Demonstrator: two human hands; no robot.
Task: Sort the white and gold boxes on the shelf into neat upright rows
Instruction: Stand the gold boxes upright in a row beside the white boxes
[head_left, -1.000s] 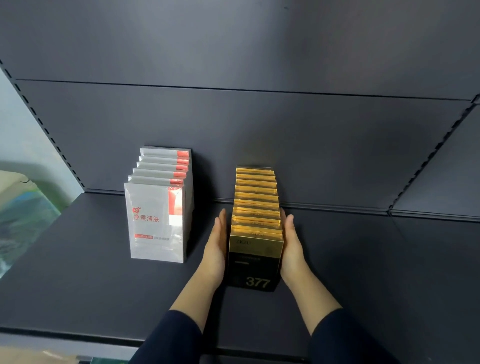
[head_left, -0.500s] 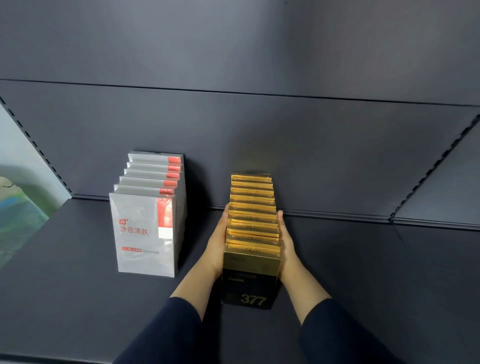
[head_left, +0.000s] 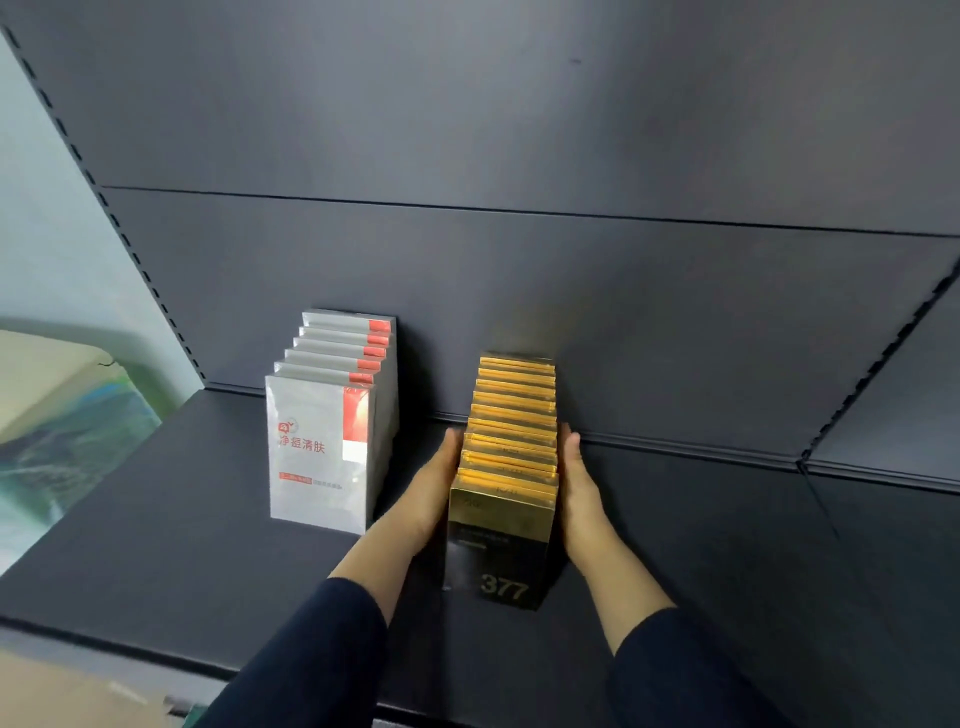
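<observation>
At the centre of the frame the gold boxes (head_left: 511, 447) stand upright in one row, the front one marked 377. The left hand (head_left: 434, 488) and right hand (head_left: 579, 488) lie flat against the row's two sides, fingers (head_left: 449, 457) straight and together, apparently pressing it between them. The white boxes (head_left: 332, 415) stand in their own upright row left of centre on the shelf (head_left: 182, 519), just apart from the left hand.

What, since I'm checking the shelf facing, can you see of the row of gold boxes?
The row of gold boxes stands upright on the dark shelf, running front to back, its rear by the back panel. Tops are shiny gold; the front box darkens to black, with "377" low. The left hand and right hand press flat against its sides.
</observation>
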